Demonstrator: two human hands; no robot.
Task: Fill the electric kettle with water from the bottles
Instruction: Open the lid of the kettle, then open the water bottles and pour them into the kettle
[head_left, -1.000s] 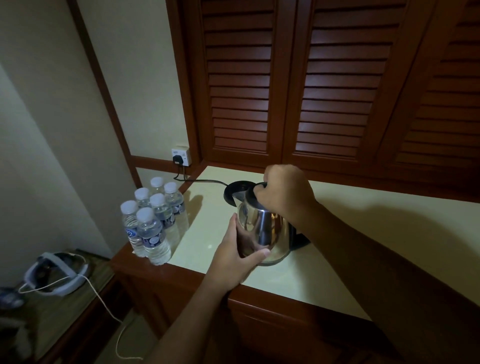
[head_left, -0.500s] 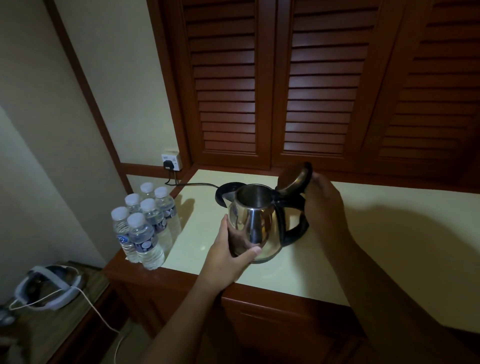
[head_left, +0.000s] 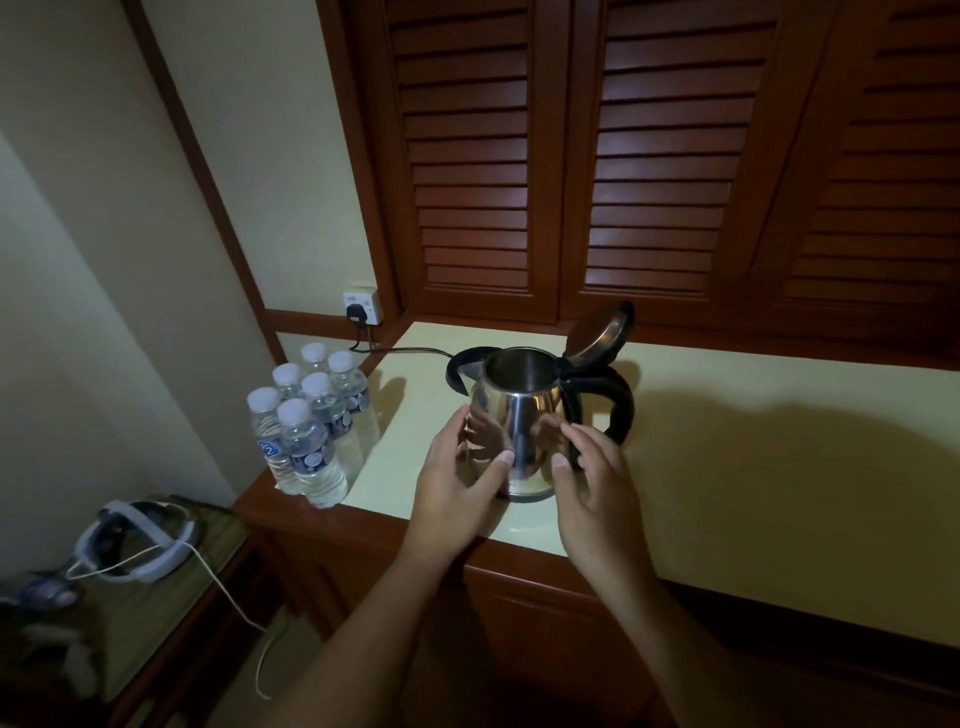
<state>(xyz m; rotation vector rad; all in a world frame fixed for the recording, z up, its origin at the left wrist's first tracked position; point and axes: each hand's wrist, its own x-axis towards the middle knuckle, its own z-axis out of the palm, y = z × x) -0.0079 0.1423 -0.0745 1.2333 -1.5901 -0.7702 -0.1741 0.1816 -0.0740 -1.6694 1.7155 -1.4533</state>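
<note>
We are holding the shiny steel kettle (head_left: 519, 415) between curled left hand (head_left: 457, 486) and right hand (head_left: 597, 488), right of 6 clear bottles (head_left: 311, 431).

L hand (head_left: 457, 483) cupped round kettle (head_left: 519, 415) from left, thumb across front, R hand (head_left: 597, 483) curled on its right side, thumb fwd, both forearms bare, reaching in from below, wrists straight
</note>
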